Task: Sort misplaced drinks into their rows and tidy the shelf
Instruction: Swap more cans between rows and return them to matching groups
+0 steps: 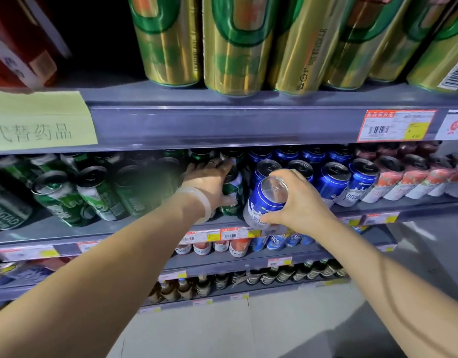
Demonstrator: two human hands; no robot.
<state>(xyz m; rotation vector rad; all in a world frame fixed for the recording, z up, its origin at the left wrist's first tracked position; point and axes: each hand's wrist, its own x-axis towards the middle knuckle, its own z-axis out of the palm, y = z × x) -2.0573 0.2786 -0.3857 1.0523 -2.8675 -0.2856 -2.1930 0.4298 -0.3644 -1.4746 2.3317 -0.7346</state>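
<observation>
The grey shelf (67,229) ran across the whole view, its middle tier packed with rows of green cans (60,200) at the left, blue cans (334,182) in the centre and red-and-white cans (388,182) at the right. Tall gold-and-green cans (233,45) stood on the tier above, over a pale yellow paper sign (39,120) and an orange price tag (396,125). The left hand (210,184) reached into the green rows, its fingers wrapped round a green can (231,192) at the right end of that group. The right hand (297,200) gripped a blue can (264,205), tipped with its base towards the camera, at the shelf's front edge just beside the blue row.
</observation>
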